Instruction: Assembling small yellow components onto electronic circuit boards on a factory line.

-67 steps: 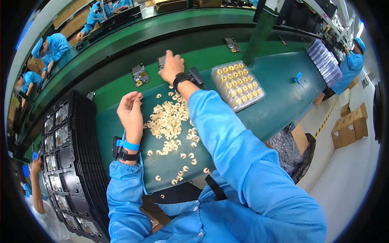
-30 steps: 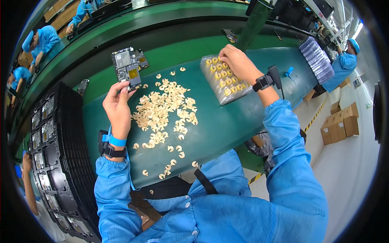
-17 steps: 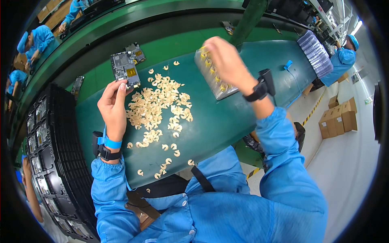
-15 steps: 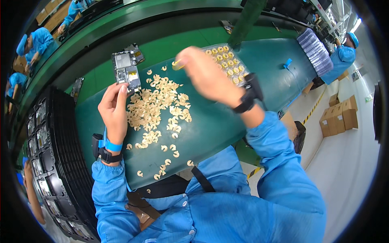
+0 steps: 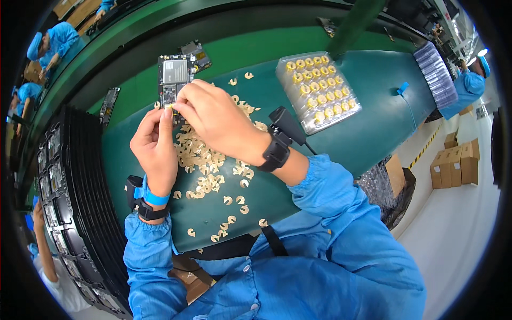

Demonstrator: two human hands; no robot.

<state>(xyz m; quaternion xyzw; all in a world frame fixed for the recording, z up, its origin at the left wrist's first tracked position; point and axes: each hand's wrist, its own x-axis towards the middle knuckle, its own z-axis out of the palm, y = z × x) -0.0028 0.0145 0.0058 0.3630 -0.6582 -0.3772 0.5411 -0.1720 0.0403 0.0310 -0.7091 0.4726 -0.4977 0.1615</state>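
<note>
My left hand (image 5: 154,140) grips the lower end of a dark circuit board (image 5: 176,71) with a silver metal shield, thumb on top. Over that same end reaches my right hand (image 5: 216,114), its fingertips pinched together on a small yellow part (image 5: 169,107) at the board's surface. That part is mostly covered by the fingers. Beneath and beside my hands lies a loose pile of pale C-shaped pieces (image 5: 200,152), partly hidden by my right hand. To the right, a clear plastic tray (image 5: 297,114) holds rows of round yellow parts.
Another circuit board (image 5: 198,55) lies just beyond the held one. A tall stack of black trays (image 5: 90,213) stands at the left. At the right are a blue clip (image 5: 402,88) on a cord and stacked clear trays (image 5: 436,74). Co-workers in blue sit farther off.
My right hand has moved left and down from beside the clear tray to the board, bringing the yellow part against it. My left hand still holds the board.
</note>
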